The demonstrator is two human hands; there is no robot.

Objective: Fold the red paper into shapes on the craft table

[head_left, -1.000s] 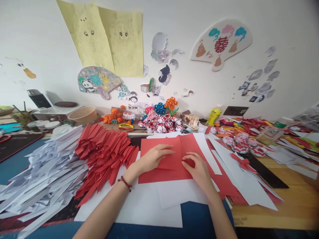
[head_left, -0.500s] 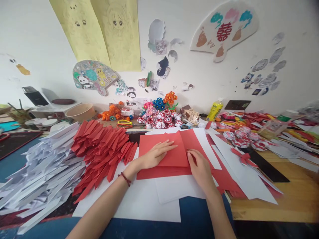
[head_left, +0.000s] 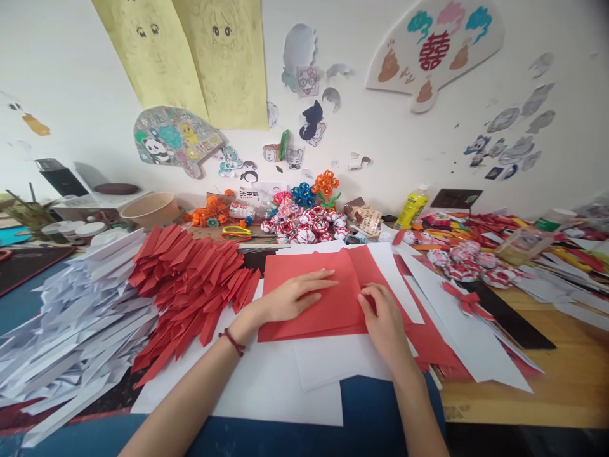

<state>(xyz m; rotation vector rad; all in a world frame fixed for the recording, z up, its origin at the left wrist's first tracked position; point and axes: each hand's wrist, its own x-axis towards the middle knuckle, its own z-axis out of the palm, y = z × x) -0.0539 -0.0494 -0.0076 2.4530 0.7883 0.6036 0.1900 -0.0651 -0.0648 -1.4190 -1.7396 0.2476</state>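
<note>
Red paper (head_left: 309,320) lies over white sheets (head_left: 238,387) at the near middle. My left hand (head_left: 301,296) rests flat on it, palm down with the fingers stretched to the right. A dark red bracelet (head_left: 233,341) circles my left wrist. At the paper's right part, my right hand (head_left: 382,317) has thumb and index finger pinched on a fold or edge of the red paper; its other fingers are curled. More red paper stretches out beyond my right hand.
Piles of folded white strips (head_left: 85,317) and folded red strips (head_left: 190,279) lie on the left. Behind are red-and-white paper balls (head_left: 304,228), a tan bowl (head_left: 150,209) and a yellow bottle (head_left: 412,206). White strips (head_left: 466,330) and a black bar (head_left: 511,317) lie at right.
The upper red layer's near edge has come down toward me, now almost over the layer below. My right hand still pinches the paper. The view has shifted slightly.
</note>
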